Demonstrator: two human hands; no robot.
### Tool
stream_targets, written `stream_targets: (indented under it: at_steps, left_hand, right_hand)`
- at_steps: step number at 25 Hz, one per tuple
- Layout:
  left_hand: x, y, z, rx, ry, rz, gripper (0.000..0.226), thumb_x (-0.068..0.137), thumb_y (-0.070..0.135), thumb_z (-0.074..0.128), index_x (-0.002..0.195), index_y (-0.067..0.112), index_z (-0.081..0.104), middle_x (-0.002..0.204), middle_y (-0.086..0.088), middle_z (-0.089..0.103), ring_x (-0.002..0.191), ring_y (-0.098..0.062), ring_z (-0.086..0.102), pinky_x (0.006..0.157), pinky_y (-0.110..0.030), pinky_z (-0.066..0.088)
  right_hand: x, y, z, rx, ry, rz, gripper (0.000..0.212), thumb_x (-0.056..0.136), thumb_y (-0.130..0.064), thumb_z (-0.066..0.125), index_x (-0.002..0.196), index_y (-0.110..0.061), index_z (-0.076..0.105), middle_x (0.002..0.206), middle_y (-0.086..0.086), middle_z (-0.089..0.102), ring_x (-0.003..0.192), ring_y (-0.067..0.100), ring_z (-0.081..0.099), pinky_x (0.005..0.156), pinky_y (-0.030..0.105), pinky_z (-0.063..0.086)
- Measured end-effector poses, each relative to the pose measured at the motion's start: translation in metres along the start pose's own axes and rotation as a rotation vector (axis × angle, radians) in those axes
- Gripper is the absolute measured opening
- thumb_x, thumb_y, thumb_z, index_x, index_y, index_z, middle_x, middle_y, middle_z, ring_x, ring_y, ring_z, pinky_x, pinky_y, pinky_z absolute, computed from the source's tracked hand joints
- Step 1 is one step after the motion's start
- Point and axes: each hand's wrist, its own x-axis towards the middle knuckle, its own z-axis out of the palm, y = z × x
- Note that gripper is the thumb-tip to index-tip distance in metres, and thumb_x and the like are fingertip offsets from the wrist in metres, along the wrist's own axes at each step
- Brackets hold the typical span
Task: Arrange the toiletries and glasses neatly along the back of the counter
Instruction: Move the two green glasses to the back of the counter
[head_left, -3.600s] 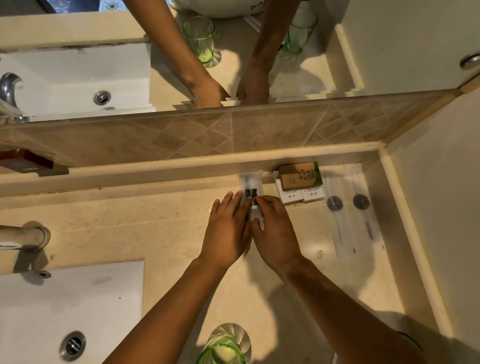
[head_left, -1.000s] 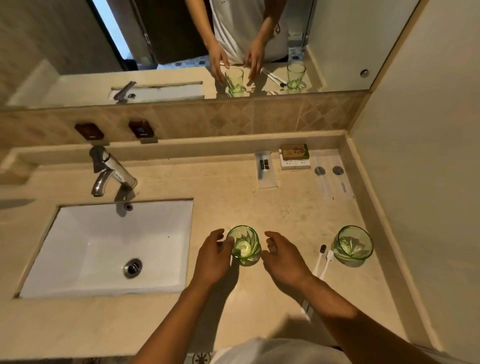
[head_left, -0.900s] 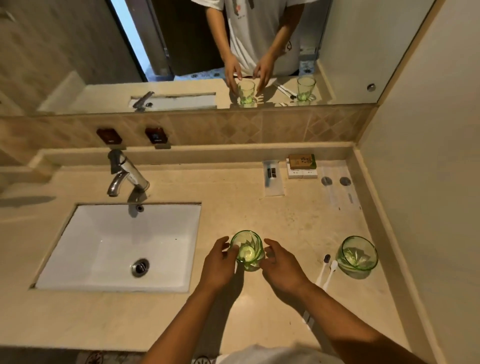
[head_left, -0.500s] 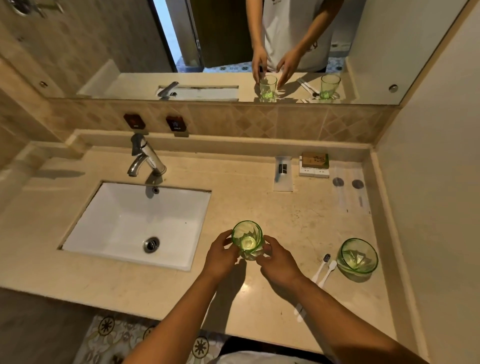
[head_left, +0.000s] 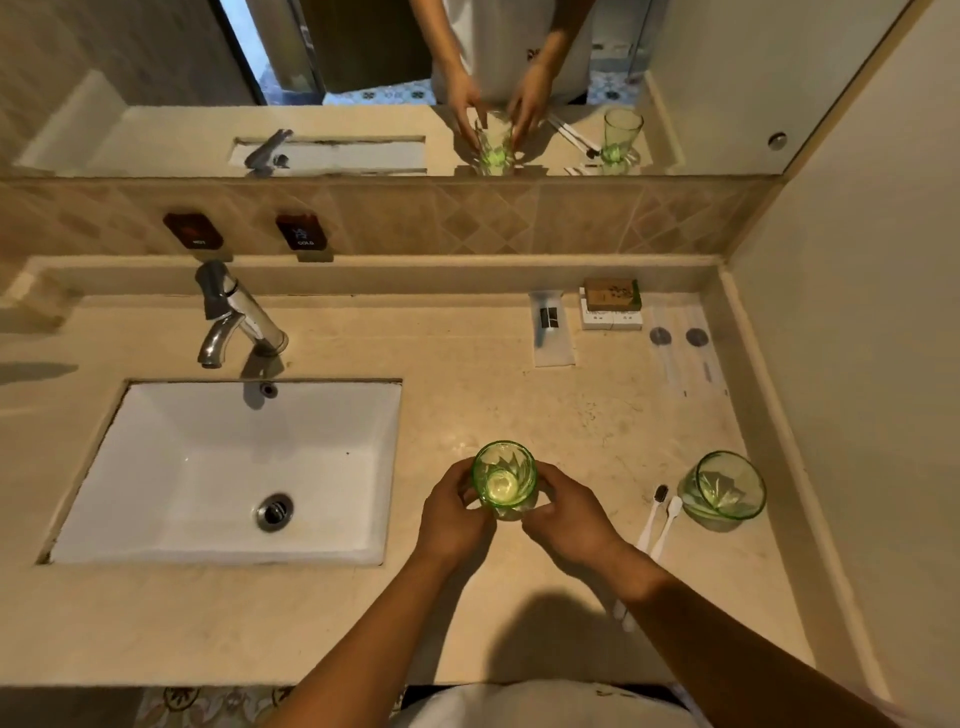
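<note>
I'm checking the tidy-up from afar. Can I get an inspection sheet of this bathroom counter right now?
Surface: beige counter, faintly marked, sink at left.
Job's things: glass near front, held; second glass at right; two toothbrushes beside it; sachet, soap box on white boxes, two clear packets along the back.
Clutter: nothing seen.
Hands: left hand and right hand both grip the glass.
Cables: nothing seen.
Surroundings: tap, mirror, wall at right.
</note>
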Motion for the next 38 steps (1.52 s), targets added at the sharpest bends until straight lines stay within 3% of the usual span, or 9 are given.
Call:
stream_targets:
  at_steps: [8,13,16,19,26,28,31,35,38]
  left_hand:
    - [0.041,0.002,-0.038,0.049,-0.178,0.074,0.068,0.068,0.001,0.068,0.123,0.041,0.062,0.114,0.017,0.073,0.105,0.0,0.069,0.088,-0.021,0.056]
    - [0.084,0.028,-0.06,-0.032,-0.124,0.08,0.059,0.077,-0.007,0.075,0.127,0.014,0.054,0.121,0.002,0.066,0.115,-0.011,0.064,0.091,-0.021,0.055]
    - [0.111,0.048,-0.068,-0.064,-0.079,0.093,0.053,0.078,-0.008,0.076,0.122,0.013,0.055,0.118,0.001,0.066,0.113,-0.011,0.065,0.088,-0.016,0.054]
    - [0.142,0.066,-0.071,-0.077,-0.036,0.116,0.053,0.081,-0.005,0.073,0.127,0.015,0.057,0.122,0.002,0.067,0.115,-0.009,0.064,0.092,-0.02,0.054]
    - [0.219,0.112,-0.055,-0.123,-0.044,0.174,0.058,0.086,-0.016,0.061,0.139,0.009,0.055,0.133,-0.009,0.064,0.121,-0.019,0.061,0.082,-0.011,0.053]
    - [0.236,0.12,-0.053,-0.123,-0.057,0.184,0.055,0.088,-0.017,0.059,0.137,0.005,0.055,0.126,-0.007,0.066,0.111,-0.014,0.064,0.078,-0.011,0.052]
    - [0.252,0.124,-0.051,-0.063,-0.055,0.18,0.049,0.091,-0.008,0.061,0.137,0.008,0.055,0.115,0.001,0.067,0.095,-0.001,0.064,0.076,-0.01,0.051]
    - [0.263,0.123,-0.048,-0.13,-0.069,0.206,0.047,0.087,-0.017,0.058,0.128,0.007,0.061,0.113,-0.012,0.071,0.098,-0.013,0.068,0.084,-0.02,0.056]
    - [0.267,0.124,-0.045,-0.117,-0.075,0.211,0.047,0.087,-0.016,0.059,0.13,0.003,0.061,0.119,-0.017,0.07,0.101,-0.018,0.067,0.084,-0.021,0.055]
  right_hand:
    - [0.013,-0.019,0.01,0.075,0.093,-0.076,0.058,0.077,-0.019,0.079,0.131,-0.028,0.061,0.118,-0.011,0.072,0.106,-0.003,0.066,0.089,0.017,0.05]
    - [0.059,-0.058,0.009,0.154,0.129,-0.12,0.046,0.071,-0.037,0.073,0.109,-0.06,0.062,0.11,-0.022,0.072,0.102,-0.001,0.066,0.089,0.022,0.052]
    - [0.094,-0.07,0.006,0.135,0.116,-0.171,0.047,0.078,-0.041,0.074,0.124,-0.04,0.064,0.119,-0.004,0.071,0.111,0.019,0.067,0.092,0.037,0.055]
    - [0.136,-0.075,0.004,0.156,0.141,-0.153,0.058,0.08,-0.014,0.083,0.133,-0.013,0.06,0.118,0.005,0.071,0.101,0.011,0.072,0.081,0.019,0.056]
    - [0.204,-0.124,-0.018,0.218,0.268,-0.163,0.043,0.08,-0.006,0.077,0.121,-0.016,0.066,0.093,-0.009,0.069,0.079,-0.013,0.065,0.065,-0.003,0.04]
    - [0.22,-0.128,-0.023,0.243,0.28,-0.155,0.045,0.081,-0.004,0.076,0.122,-0.02,0.066,0.096,-0.008,0.071,0.084,-0.006,0.065,0.065,-0.002,0.04]
    - [0.238,-0.125,-0.029,0.279,0.266,-0.115,0.047,0.082,-0.003,0.075,0.12,-0.028,0.065,0.094,-0.016,0.069,0.08,-0.016,0.063,0.064,-0.003,0.039]
    - [0.249,-0.12,-0.028,0.371,0.26,-0.085,0.05,0.081,-0.002,0.074,0.117,-0.035,0.064,0.099,-0.013,0.073,0.087,-0.007,0.068,0.071,0.009,0.05]
    - [0.256,-0.119,-0.025,0.428,0.241,-0.061,0.049,0.079,-0.013,0.078,0.121,-0.035,0.066,0.109,-0.006,0.075,0.103,0.009,0.07,0.088,0.036,0.06]
